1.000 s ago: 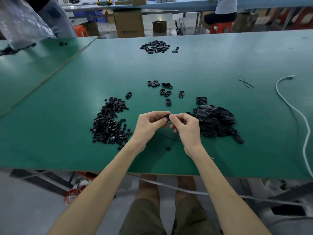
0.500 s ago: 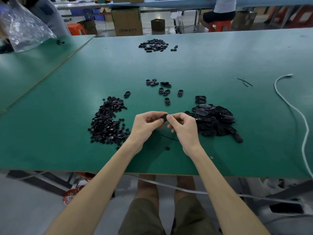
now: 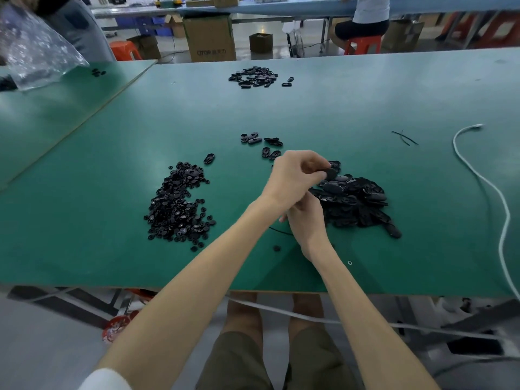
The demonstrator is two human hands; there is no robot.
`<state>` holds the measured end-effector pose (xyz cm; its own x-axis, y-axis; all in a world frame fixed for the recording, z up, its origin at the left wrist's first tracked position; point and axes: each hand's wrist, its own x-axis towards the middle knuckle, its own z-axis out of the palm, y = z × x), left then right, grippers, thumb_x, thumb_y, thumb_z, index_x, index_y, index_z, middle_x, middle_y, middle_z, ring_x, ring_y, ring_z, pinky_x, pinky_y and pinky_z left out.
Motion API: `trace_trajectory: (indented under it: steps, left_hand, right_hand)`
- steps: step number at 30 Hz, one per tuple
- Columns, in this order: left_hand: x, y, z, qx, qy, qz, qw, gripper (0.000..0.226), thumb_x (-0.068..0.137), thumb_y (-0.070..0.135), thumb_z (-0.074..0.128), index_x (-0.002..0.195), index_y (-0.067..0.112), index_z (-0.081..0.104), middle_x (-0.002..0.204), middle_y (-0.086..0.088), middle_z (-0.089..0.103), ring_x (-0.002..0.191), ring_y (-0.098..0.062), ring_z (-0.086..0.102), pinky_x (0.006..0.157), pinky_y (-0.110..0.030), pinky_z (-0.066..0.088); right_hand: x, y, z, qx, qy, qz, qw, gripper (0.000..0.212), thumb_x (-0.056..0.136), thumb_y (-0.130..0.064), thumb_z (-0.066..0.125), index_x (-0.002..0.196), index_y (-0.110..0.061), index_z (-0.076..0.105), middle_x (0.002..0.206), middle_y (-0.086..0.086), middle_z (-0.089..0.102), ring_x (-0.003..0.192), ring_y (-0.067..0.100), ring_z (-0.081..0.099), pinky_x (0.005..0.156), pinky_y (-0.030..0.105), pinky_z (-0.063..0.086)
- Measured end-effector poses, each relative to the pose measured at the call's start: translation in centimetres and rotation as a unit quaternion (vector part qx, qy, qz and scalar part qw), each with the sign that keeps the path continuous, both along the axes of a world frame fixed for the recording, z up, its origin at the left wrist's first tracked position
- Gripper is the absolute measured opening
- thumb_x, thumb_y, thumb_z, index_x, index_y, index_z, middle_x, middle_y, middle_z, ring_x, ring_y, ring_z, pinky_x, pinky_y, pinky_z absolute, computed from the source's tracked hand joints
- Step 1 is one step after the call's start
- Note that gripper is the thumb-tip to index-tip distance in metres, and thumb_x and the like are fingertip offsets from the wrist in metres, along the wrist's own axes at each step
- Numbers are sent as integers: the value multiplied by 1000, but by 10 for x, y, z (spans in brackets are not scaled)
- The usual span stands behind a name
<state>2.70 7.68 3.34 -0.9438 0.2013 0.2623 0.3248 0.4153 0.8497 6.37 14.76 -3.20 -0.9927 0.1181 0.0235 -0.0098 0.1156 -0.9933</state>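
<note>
Oval part (image 3: pixel 331 173), black, is being pinched at the fingertips of the left hand (image 3: pixel 295 175), whose fingers are curling in around it. It is hanging just above the near edge of the oval pile (image 3: pixel 354 201), clear of the bench (image 3: pixel 112 249). The left forearm is crossing over the right hand (image 3: pixel 308 220), which is lying low under that wrist, knuckles up. Its fingers are tucked out of sight, so I cannot tell whether it is holding anything. The round pile (image 3: pixel 177 204) of small pieces is sitting well apart on the left, and a few loose ovals (image 3: pixel 261 142) are lying beyond the hands. My reading is that the part is being either lifted from the oval pile or set aside; I cannot tell which. To do the step well, the pinch should be gripping the part's rim, not its face, and carrying it level. If the part is being put down, it should be going flat beside the loose ovals and apart from the pile, so the two are not mixing. The crossed wrist is passing near the pile's edge, so lifting it a little should be avoiding a sweep. A white cord (image 3: pixel 492 192) is trailing far right, out of the way.
</note>
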Motion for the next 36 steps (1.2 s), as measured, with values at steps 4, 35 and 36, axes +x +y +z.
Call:
trace_trajectory:
  steps: [4, 35, 36]
  left_hand:
    - [-7, 18, -5, -84, -10, -29, 996, 31, 93, 10, 72, 124, 12, 72, 112, 0, 76, 91, -8, 71, 91, -19, 53]
    - [15, -94, -33, 111, -134, 30, 984, 14, 101, 9, 63, 106, 5, 75, 95, -7, 79, 81, -14, 76, 69, -21, 55]
    - [17, -97, -32, 109, -138, 25, 984, 13, 101, 10, 64, 106, 6, 76, 95, -8, 79, 81, -15, 77, 68, -21, 55]
  right_hand:
    - [2, 1, 1, -60, -14, 8, 998, 31, 99, 12, 48, 83, -13, 59, 74, -2, 60, 67, 8, 53, 62, 21, 43]
    - [5, 1, -2, -60, 44, 12, 997, 8, 98, -13, 71, 106, -13, 71, 91, 1, 77, 73, 10, 73, 61, 21, 54]
    - [5, 1, -2, -53, 43, 20, 997, 6, 97, -10, 72, 103, -11, 72, 85, 0, 77, 72, 12, 73, 60, 22, 54]
